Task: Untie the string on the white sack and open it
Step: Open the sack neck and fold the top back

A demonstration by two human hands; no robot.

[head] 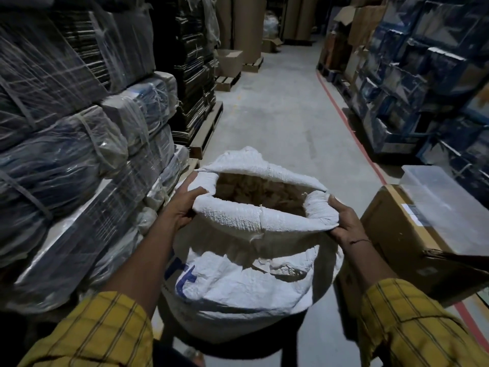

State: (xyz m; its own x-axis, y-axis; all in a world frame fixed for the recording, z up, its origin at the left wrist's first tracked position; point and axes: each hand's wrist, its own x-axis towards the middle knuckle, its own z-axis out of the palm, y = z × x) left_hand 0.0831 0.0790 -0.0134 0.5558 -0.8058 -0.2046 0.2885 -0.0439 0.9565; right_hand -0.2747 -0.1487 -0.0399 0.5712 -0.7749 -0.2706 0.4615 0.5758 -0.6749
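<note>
A white woven sack (pixel 238 284) with blue lettering stands on the floor in front of me. Its mouth is spread wide and the rim (pixel 238 215) is rolled outward. Brown pieces show inside the opening. My left hand (pixel 182 205) grips the rolled rim on the left side. On the right side my right hand (pixel 344 223) holds the rim, thumb over the fold. No string is visible around the mouth; only short frayed threads stick out of the fabric.
Plastic-wrapped bundles (pixel 66 154) are stacked high on my left, close to the sack. A cardboard box (pixel 402 239) with a clear plastic lid (pixel 444 205) sits at my right. Blue cartons (pixel 436 75) line the right wall. A concrete aisle (pixel 285 115) with a red floor line runs ahead.
</note>
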